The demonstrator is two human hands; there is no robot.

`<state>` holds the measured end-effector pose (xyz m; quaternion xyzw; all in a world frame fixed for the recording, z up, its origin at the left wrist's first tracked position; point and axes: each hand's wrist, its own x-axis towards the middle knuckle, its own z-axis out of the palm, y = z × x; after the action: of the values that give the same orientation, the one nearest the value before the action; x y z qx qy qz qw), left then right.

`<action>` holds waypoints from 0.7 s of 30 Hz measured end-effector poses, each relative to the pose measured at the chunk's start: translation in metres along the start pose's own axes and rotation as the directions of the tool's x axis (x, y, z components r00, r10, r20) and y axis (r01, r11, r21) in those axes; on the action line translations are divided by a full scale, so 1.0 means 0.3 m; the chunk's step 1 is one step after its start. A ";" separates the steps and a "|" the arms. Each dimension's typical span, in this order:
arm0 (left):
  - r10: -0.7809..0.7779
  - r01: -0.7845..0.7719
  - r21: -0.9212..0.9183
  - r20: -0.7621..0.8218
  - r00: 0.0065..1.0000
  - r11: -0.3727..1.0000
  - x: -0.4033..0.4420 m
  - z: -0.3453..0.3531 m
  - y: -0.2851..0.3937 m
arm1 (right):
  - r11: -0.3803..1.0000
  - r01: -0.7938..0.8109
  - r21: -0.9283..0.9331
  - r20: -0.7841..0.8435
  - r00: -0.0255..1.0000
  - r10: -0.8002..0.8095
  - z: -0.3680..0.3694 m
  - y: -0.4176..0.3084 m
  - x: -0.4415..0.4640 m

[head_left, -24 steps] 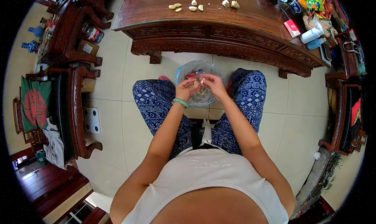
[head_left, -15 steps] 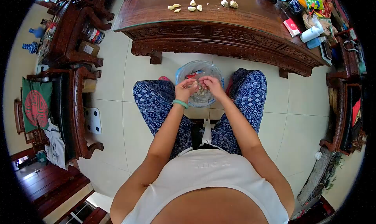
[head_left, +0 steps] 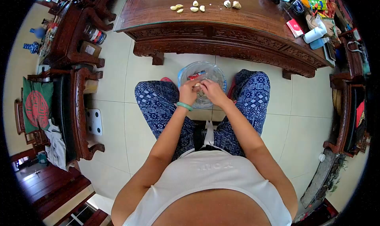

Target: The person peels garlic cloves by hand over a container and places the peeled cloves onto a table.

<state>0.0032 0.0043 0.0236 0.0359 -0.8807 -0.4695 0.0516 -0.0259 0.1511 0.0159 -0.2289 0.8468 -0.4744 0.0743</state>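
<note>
Over a lined trash bin (head_left: 219,73) on the floor, my two hands meet. My left hand (head_left: 187,93), with a green bangle at its wrist, pinches a small pale garlic clove (head_left: 197,85). The fingers of my right hand (head_left: 213,90) are closed at the same clove, close against the left fingertips. Inside the bin lie a red wrapper (head_left: 194,75) and pale scraps, partly hidden by my hands. On the wooden table ahead are several loose garlic cloves (head_left: 194,9) and two garlic bulb pieces (head_left: 236,5).
The carved table edge (head_left: 221,34) runs beyond the bin. At the table's right are a red and white packet (head_left: 294,28), a white bottle (head_left: 314,35) and snack bags. My knees flank the bin. A white scale (head_left: 94,122) lies on the floor at left.
My hands, slightly apart before, have come together at the clove. My right hand has moved left and turned, with its back now more toward the camera.
</note>
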 end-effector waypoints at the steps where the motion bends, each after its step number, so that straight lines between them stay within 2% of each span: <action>1: 0.088 -0.089 0.068 0.009 0.996 0.994 0.000 0.004 -0.002 | 0.993 0.038 -0.111 0.024 0.999 -0.035 0.004 0.003 -0.006; 2: 0.176 -0.178 0.135 0.024 0.984 0.975 0.002 0.009 -0.002 | 0.972 0.077 -0.221 0.051 0.996 -0.068 0.006 0.007 -0.008; 3: 0.176 -0.177 0.136 0.023 0.984 0.975 0.002 0.009 0.009 | 0.972 0.078 -0.220 0.051 0.996 -0.068 0.009 0.012 -0.008; 5: 0.126 -0.129 0.133 0.032 0.992 0.983 0.006 0.005 0.032 | 0.928 0.074 -0.365 0.195 0.981 -0.001 0.011 0.019 -0.002; 6: 0.127 -0.130 0.133 0.032 0.991 0.983 0.007 0.007 0.027 | 0.928 0.073 -0.365 0.195 0.981 -0.001 0.010 0.017 -0.004; 8: 0.083 -0.095 0.142 0.086 0.993 0.985 0.012 0.010 0.011 | 0.948 0.155 -0.279 0.143 0.983 -0.118 0.007 0.011 -0.007; 12: 0.097 -0.128 0.214 0.153 0.984 0.968 0.017 -0.003 0.016 | 0.967 0.082 -0.240 0.159 0.986 -0.044 0.006 0.020 -0.017; 14: 0.151 -0.158 0.089 0.086 0.985 0.983 0.018 0.016 -0.024 | 0.982 0.100 -0.162 0.111 0.990 -0.083 -0.006 0.004 -0.014; 15: 0.150 -0.158 0.089 0.087 0.985 0.983 0.018 0.018 -0.028 | 0.982 0.098 -0.161 0.110 0.991 -0.081 -0.006 0.011 -0.015; 17: -0.004 0.009 -0.057 0.094 0.996 0.998 0.014 0.021 -0.038 | 0.992 0.053 -0.114 0.110 0.993 -0.040 -0.004 0.033 -0.013; 18: -0.005 0.011 -0.056 0.094 0.996 0.998 0.013 0.024 -0.043 | 0.992 0.053 -0.113 0.111 0.993 -0.040 -0.014 0.029 -0.007; 20: -0.194 0.251 -0.417 0.175 0.965 0.873 0.016 0.037 -0.049 | 0.995 0.052 0.081 0.111 0.992 -0.061 -0.039 0.018 0.005; 21: -0.268 0.359 -0.568 0.240 0.933 0.741 0.019 0.041 -0.043 | 0.995 0.053 0.079 0.110 0.992 -0.062 -0.044 0.008 0.004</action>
<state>-0.0040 0.0066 0.0062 0.1319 -0.6673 -0.7283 -0.0826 -0.0321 0.1618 0.0212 -0.2764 0.8157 -0.4945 0.1168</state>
